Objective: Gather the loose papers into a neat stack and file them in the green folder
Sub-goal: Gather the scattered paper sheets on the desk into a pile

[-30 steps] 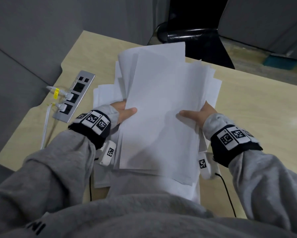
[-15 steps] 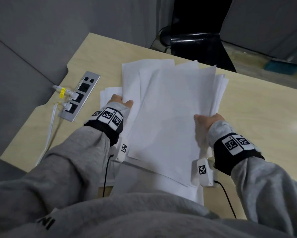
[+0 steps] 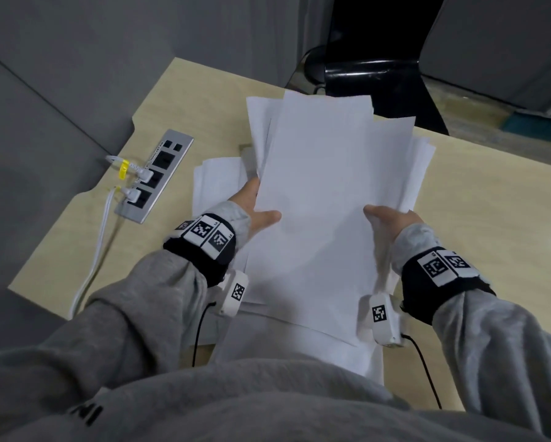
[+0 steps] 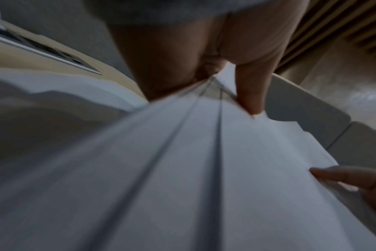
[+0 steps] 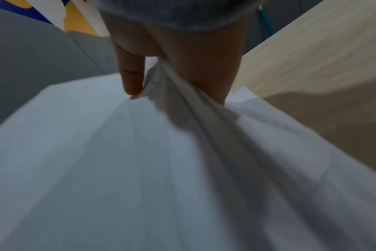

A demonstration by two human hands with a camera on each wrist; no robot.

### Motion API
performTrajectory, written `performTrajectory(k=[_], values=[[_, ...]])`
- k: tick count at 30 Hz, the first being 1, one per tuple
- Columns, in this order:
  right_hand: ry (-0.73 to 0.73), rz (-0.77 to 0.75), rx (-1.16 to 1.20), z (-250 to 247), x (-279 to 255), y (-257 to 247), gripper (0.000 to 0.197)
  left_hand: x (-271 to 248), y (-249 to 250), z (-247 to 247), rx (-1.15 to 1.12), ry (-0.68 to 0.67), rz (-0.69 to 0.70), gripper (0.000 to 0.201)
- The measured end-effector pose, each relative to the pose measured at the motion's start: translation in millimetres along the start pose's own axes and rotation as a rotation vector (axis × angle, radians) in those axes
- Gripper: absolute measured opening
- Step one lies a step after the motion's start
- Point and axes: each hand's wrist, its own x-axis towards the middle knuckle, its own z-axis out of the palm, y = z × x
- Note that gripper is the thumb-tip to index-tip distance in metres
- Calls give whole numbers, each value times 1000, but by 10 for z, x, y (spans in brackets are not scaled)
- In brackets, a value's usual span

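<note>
At about 9 o'clock on the pale wooden desk (image 3: 491, 218), a silver power strip (image 3: 154, 177) is set into the top, with white cables (image 3: 92, 250) plugged into it and trailing off the near edge; one plug carries a yellow tag (image 3: 124, 169).

Just right of it, at 8 o'clock from the held bundle, a few loose white sheets (image 3: 216, 180) lie flat on the desk, partly under the left wrist.

The left hand (image 3: 251, 208) grasps the left edge of the papers (image 3: 325, 202): its thumb lies on the top sheet and, in the left wrist view, the fingers (image 4: 161, 68) sit beneath, with the sheet edges fanned between them.

The papers are lifted off the desk at the centre, tilted away toward 12 o'clock. The bundle is uneven, with corners stepping out at the far end and along the right side.

More white sheets (image 3: 299, 349) lie under its near end at 6 o'clock.

The right hand (image 3: 392, 221) grasps the right edge of the papers, thumb on top; the right wrist view shows the sheets bunched between thumb (image 5: 131, 73) and palm.

Beyond the desk at 12 o'clock stands a dark, glossy object (image 3: 373, 68), too dim to identify.
</note>
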Motion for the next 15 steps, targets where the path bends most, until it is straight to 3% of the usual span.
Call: performTrajectory(k=[2,4,6,8,12,15], values=[[22,-39,75,-38,0,62,86,-40,-38,23,-181,-44,86,82],[-13,-60,194,-90,49,150,78,-70,-15,60,-241,-78,121,85],[-72,-84,251,-153,-31,158,60,-63,54,98,-210,-102,125,83],[-64,-104,191,-224,-39,206,57,-17,114,150,-76,-87,95,79],[89,40,-133,-343,-1,368,71,10,191,327,230,13,-107,61],[109,176,-248,-385,-53,454,65,-5,264,368,462,139,-329,57]])
